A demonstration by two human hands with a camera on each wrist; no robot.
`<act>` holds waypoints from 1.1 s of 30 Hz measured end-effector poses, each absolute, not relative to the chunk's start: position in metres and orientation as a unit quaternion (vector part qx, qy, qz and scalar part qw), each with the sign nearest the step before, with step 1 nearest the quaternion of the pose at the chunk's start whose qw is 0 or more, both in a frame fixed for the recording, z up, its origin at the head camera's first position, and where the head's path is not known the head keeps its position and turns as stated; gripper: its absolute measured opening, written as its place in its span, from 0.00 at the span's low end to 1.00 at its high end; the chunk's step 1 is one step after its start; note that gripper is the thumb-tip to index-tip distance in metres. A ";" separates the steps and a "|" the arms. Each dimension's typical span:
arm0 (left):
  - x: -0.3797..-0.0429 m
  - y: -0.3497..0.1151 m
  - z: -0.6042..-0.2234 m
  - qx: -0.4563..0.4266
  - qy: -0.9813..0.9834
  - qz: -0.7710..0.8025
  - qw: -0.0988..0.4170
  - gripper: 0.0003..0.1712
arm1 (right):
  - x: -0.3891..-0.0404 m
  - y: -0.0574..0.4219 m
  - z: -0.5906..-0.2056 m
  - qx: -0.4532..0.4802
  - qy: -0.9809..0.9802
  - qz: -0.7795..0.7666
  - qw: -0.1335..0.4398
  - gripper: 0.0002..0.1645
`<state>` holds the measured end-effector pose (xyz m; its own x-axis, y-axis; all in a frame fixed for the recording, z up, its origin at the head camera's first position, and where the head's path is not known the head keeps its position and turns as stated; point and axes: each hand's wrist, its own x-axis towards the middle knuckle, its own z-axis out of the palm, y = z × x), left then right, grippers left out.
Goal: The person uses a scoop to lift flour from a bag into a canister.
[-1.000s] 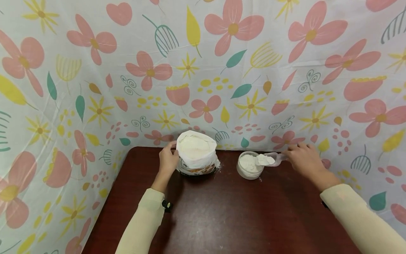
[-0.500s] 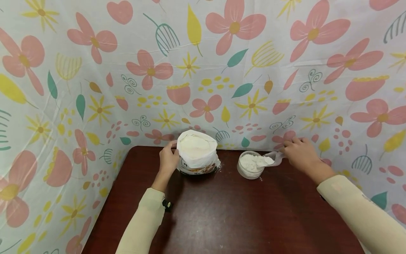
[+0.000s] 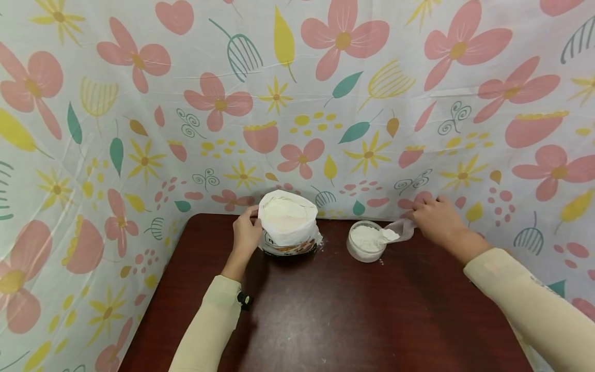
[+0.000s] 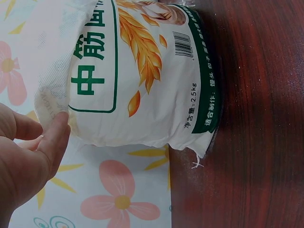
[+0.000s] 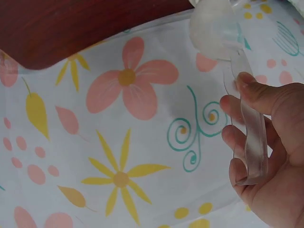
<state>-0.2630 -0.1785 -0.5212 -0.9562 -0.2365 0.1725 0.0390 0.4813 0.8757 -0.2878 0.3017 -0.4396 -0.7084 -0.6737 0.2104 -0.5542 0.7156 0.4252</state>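
Observation:
My left hand (image 3: 245, 232) pinches the rolled-down rim of a white flour bag (image 4: 152, 80), which stands upright at the back of the table with its top wide open and flour showing inside. Green print and wheat ears mark the bag's front. In my right hand (image 3: 439, 222) is the handle of a clear plastic scoop (image 5: 249, 137), fingers curled round it. The scoop's bowl leans over the right rim of a round clear container (image 3: 364, 253) holding white flour (image 3: 367, 237). A small heap of flour lies at the scoop's tip, tilted toward the container.
Both things stand on a dark red-brown table (image 3: 316, 310) near its back edge. Right behind it hangs a flower-printed cloth (image 3: 297, 103), also along the left side. A little spilled flour (image 3: 322, 243) lies beside the bag.
My right hand has risen slightly and tipped the scoop toward the container; the flour in it has slid down to the tip and shrunk. My left hand and the bag stay put.

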 end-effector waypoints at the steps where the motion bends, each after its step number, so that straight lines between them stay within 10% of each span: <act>1: -0.263 -0.178 -0.521 0.057 -0.850 -0.506 0.136 0.22 | -0.288 0.300 -0.438 0.339 -0.909 -0.169 0.176 0.10; 33: -0.264 -0.179 -0.522 0.062 -0.859 -0.489 0.136 0.21 | -0.291 0.274 -0.412 0.379 -0.873 -0.220 0.213 0.09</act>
<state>-0.2638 -0.1787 -0.5218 -0.9554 -0.2401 0.1718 0.0253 0.5132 0.8579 -0.2908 0.2736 -0.4117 -0.6211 -0.7563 0.2055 -0.5681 0.6151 0.5467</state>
